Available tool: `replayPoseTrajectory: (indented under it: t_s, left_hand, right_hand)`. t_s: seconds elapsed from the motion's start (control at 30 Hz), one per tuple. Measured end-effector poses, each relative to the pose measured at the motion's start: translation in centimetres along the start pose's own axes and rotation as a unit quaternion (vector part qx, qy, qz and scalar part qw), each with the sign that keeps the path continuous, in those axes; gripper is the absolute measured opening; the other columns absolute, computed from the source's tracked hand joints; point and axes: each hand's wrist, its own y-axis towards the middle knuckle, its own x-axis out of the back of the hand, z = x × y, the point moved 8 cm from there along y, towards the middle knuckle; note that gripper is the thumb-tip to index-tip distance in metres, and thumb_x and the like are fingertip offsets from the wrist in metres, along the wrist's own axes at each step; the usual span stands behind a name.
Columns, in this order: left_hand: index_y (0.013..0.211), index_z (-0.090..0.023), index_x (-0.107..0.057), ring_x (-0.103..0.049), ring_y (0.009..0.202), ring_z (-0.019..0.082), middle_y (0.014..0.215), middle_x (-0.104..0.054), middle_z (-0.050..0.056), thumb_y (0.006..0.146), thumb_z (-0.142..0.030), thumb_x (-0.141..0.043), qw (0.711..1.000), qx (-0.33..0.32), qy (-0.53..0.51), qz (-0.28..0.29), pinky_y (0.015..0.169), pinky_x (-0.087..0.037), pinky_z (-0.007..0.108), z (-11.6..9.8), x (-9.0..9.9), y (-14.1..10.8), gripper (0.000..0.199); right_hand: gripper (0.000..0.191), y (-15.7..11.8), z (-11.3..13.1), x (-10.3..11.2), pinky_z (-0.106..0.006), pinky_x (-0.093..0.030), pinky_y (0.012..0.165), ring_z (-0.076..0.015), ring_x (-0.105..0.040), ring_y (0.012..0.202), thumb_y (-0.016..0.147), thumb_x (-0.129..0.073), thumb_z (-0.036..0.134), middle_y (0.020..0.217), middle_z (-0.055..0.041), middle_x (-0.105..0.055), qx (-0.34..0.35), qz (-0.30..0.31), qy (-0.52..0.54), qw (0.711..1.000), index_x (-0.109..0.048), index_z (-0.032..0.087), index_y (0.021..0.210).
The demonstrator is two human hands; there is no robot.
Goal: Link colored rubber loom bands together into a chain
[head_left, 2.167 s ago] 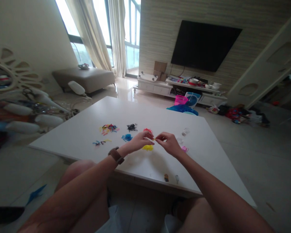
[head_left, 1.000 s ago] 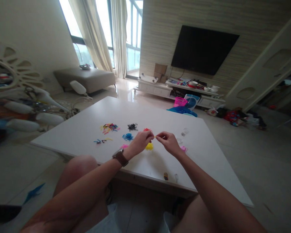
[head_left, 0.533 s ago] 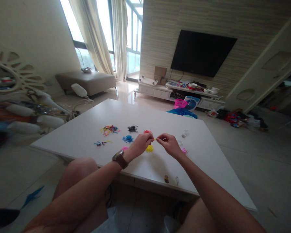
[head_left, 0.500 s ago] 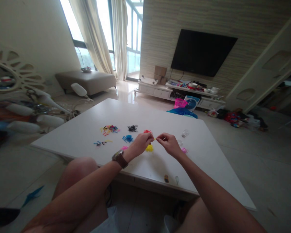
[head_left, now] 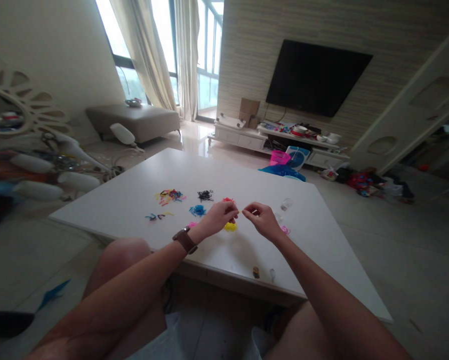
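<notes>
Pinching a yellow rubber band [head_left: 240,211] between left hand [head_left: 221,216] and right hand [head_left: 262,218], above the desk [head_left: 329,260] by the yellow pile [head_left: 230,227]; could spring away (tiny, barely visible) from overstretching or a slack grip.

A white table [head_left: 205,170] carries yellow pieces [head_left: 230,227] and blue pieces [head_left: 198,210].

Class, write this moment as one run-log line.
left hand: at yellow piece | right hand: pinching yellow piece | yellow pile, blue pile: on table
</notes>
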Motion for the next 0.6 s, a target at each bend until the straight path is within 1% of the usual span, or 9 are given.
replayPoseTrajectory:
  t_s: [0.2, 0.4, 0.6]
  left_hand:
    - [0.078, -0.013, -0.064, -0.068, 0.063, 0.013, 0.074, -0.071, 0.006, 0.088, -0.029, -0.059, 0.998, 0.022, -0.054, 0.019, 0.059, -0.053, 0.023, 0.5, -0.7, 0.1, 0.020]
    - [0.077, -0.012, -0.063, -0.066, 0.061, 0.012, 0.074, -0.071, 0.007, 0.087, -0.024, -0.059, 0.994, 0.045, -0.096, 0.042, 0.061, -0.054, 0.024, 0.6, -1.4, 0.1, 0.017]
    - [0.077, -0.012, -0.063, -0.066, 0.061, 0.012, 0.073, -0.070, 0.006, 0.088, -0.029, -0.061, 0.994, 0.040, -0.095, 0.025, 0.059, -0.053, 0.023, 1.0, -0.9, 0.4, 0.020]
  right_hand:
    - [0.021, 0.0, -0.5, 0.0, -0.026, -0.046, 0.060, -0.0146, -0.059, 0.064, 0.083, -0.064, 0.034, 0.070, -0.0027, -0.068, -0.017, -0.011, 0.017, 1.000, -0.070, 0.016, 0.075]
    - [0.022, 0.0, -0.8, -0.1, -0.026, -0.045, 0.060, -0.0149, -0.059, 0.064, 0.082, -0.063, 0.036, 0.069, -0.0030, -0.068, -0.030, -0.012, 0.038, 0.999, -0.069, 0.016, 0.073]
    - [0.024, 0.2, -0.8, 0.2, -0.026, -0.043, 0.060, -0.0150, -0.058, 0.064, 0.082, -0.063, 0.037, 0.068, -0.0030, -0.067, -0.038, -0.013, 0.017, 0.999, -0.070, 0.016, 0.073]
